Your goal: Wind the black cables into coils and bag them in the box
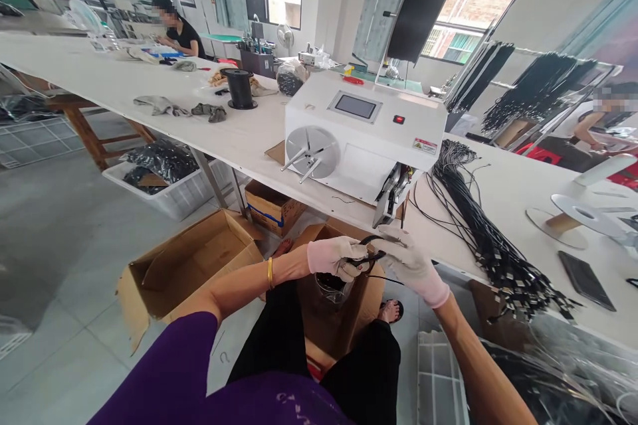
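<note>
Both my hands wear pale gloves and meet in front of the white cable-winding machine point(369, 146). A small coiled black cable point(369, 256) is between them, with one thin end trailing to the right under my right hand. My left hand point(341, 257) has its fingers closed around the coil's left side. On the other side, my right hand point(409, 262) pinches the coil between thumb and fingers. Just above my right hand is the machine's metal feed arm point(391, 196). Below the hands, a cardboard box point(343, 325) with a plastic bag in it stands between my legs.
A bundle of black cables point(478, 226) hangs over the table's right side, near a phone point(586, 280) and a white spool point(573, 216). At left are an open carton point(194, 265) and a white crate point(174, 196). A black spool point(240, 88) and a seated person point(182, 33) are farther back.
</note>
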The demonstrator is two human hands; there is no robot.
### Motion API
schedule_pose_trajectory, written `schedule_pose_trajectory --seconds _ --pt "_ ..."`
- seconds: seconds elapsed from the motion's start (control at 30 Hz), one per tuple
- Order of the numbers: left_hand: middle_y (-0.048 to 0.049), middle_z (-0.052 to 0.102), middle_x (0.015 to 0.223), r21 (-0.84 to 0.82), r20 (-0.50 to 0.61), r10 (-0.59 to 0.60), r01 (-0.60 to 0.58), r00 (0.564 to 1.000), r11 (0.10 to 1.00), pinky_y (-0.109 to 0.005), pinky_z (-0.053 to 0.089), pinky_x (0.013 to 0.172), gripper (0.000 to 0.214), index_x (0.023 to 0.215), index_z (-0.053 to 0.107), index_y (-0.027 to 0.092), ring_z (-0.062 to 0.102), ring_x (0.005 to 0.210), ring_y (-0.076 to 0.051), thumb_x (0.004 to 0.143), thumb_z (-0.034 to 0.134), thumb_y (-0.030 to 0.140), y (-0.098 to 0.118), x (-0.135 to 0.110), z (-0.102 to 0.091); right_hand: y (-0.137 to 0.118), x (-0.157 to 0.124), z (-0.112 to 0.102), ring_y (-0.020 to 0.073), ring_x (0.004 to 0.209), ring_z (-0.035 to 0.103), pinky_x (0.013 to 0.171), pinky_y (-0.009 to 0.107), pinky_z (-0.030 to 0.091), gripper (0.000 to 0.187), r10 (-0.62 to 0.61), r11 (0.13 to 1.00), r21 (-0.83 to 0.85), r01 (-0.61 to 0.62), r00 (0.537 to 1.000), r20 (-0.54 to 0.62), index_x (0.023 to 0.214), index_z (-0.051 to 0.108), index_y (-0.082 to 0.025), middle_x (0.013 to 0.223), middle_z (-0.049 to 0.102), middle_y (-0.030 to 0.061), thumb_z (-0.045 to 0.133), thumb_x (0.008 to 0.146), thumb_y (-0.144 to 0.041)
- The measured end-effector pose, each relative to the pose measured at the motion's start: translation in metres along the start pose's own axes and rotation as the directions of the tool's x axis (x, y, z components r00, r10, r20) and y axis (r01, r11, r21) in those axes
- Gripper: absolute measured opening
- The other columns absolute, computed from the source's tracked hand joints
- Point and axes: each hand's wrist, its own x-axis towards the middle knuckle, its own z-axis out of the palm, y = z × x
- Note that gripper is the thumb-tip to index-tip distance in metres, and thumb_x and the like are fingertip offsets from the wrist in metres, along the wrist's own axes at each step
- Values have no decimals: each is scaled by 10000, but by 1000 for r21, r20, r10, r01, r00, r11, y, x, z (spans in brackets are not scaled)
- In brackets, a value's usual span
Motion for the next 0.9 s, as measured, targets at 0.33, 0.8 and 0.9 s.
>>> schedule_pose_trajectory --seconds 0.33,0.8,0.9 --pt "30 558 676 673 -206 296 -84 933 735 -196 291 485 231 960 525 167 405 510 -55 753 615 221 37 33 -29 18 20 -23 206 980 621 887 361 508 247 81 992 -101 -72 993 90 981 712 -267 1061 665 45 502 855 -233" --pt "-51 556 849 958 19 801 -241 599 158 -307 389 820 108 835 598 149 480 840 -170 782 504 136 82 134 -85 91 68 -17 161 675 546 659 287 442 299 575 810 346 -473 757 -310 870 693 -128 728 651 41 559 764 -373" --pt "-74 541 851 980 112 785 -200 609 15 -323 382 840 142 812 606 135 462 868 -190 804 467 105 85 156 -105 113 74 -14 154 664 539 657 285 442 299 590 797 389 -462 731 -341 867 688 -124 716 648 37 574 745 -372"
